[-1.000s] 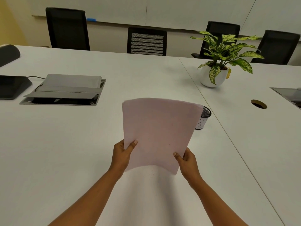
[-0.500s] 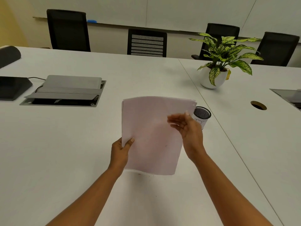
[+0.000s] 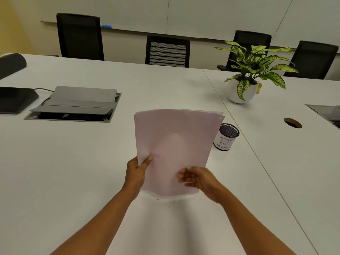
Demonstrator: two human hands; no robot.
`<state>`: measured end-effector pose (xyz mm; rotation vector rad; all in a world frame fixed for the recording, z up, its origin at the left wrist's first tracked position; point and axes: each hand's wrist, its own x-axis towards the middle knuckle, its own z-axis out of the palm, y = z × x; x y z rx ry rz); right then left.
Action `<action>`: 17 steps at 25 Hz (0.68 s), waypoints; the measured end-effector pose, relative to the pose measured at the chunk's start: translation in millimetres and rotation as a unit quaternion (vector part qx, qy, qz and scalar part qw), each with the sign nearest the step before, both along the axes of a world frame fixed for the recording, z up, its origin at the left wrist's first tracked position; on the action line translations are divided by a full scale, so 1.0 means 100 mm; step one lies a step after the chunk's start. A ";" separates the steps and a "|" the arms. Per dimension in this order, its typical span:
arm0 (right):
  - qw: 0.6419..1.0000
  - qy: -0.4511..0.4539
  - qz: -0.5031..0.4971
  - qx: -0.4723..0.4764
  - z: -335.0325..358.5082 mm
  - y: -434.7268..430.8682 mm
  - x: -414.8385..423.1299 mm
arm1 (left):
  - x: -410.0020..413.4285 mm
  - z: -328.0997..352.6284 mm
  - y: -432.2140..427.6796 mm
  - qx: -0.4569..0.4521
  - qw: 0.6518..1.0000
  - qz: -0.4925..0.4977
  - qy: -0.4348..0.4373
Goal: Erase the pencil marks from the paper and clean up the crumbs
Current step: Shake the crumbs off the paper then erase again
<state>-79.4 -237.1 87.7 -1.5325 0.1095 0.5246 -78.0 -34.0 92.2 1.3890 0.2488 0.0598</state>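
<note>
White desk [image 3: 73, 172] surface fills most of the view. A seam runs from its far edge diagonally toward the near right, and four black office chairs [image 3: 167, 51] line the far side below pale wall panels. Bare desk lies wide on the near left and the near right.

A stack of pale pink paper sheets [image 3: 174, 142] is held up off the desk in the middle, tilted nearly upright. Its bowed lower edge hangs just above a few dark crumbs [image 3: 169, 201] scattered on the surface. The left hand [image 3: 137, 173] pinches the stack's left edge low down with the thumb across the front, so its grip is closed on the paper. The right hand [image 3: 200, 178] is in front of the lower right corner, fingers curled and blurred; whether its grip holds the sheets cannot be told.

Just right of the stack stands a black mesh pen cup with a white label marked B [image 3: 226, 137]. Farther right and back are a green-leaved plant in a round white pot [image 3: 241, 91] and a round cable hole [image 3: 292, 123]. At far left sit a grey cable box with its lid raised [image 3: 73, 105] and a dark flat device [image 3: 14, 100], both well apart from the paper.
</note>
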 end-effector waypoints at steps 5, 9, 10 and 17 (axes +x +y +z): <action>0.982 -0.091 -0.047 0.160 0.66 0.04 0.32 | 0.02 -0.01 -0.04 0.001 1.000 -0.011 0.007; 0.996 -0.062 0.035 0.050 0.34 0.39 0.15 | 0.04 0.01 -0.08 0.001 1.000 -0.018 -0.001; 0.996 -0.054 0.064 0.001 0.18 0.44 0.07 | 0.05 0.01 -0.08 0.008 1.000 -0.017 -0.003; 0.994 -0.099 0.037 0.026 0.39 0.37 0.18 | 0.07 0.02 -0.08 0.021 1.000 -0.022 0.003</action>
